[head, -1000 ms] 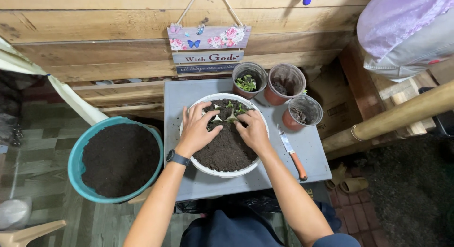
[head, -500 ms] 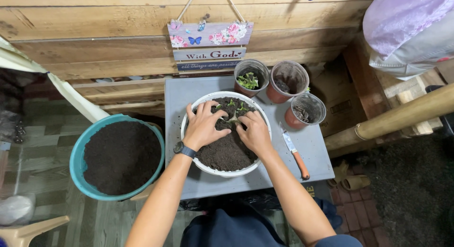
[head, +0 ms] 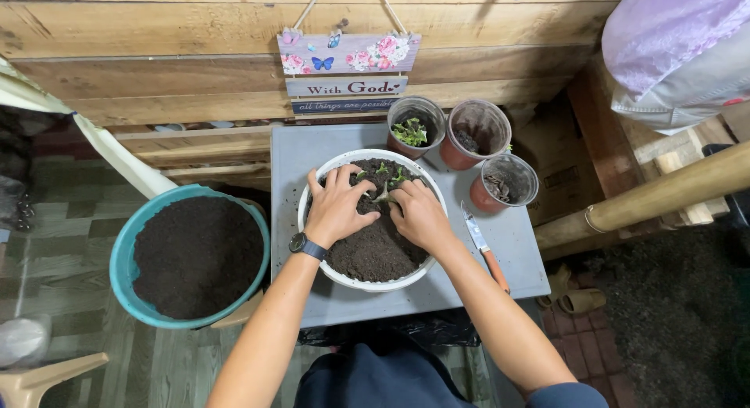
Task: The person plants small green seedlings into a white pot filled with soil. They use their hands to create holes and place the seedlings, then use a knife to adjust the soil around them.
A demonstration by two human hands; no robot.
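Both hands work inside a white bowl [head: 312, 238] filled with dark soil [head: 373, 252], which sits at the centre of a grey desk [head: 301, 154]. The left hand [head: 337, 206], with a dark watch [head: 306, 245] on its wrist, lies palm down on the soil at about ten o'clock in the bowl, its fingers spread and pressing the earth, so this grip holds nothing. The right hand [head: 419, 214] lies just beside it at about one o'clock, fingers bent down into the soil beside a small green seedling [head: 383, 194]; whether this grip pinches the stem I cannot tell. More small seedlings [head: 392, 172] stand in the soil at twelve o'clock. Beyond the bowl, at twelve to two o'clock, stand three plastic pots: one with a leafy plant [head: 411, 131], two reddish ones [head: 475, 135] [head: 504, 183] holding a little soil. A knife with an orange handle [head: 487, 252] lies on the desk at three o'clock. At nine o'clock, off the desk, a teal tub [head: 123, 252] holds dark soil.
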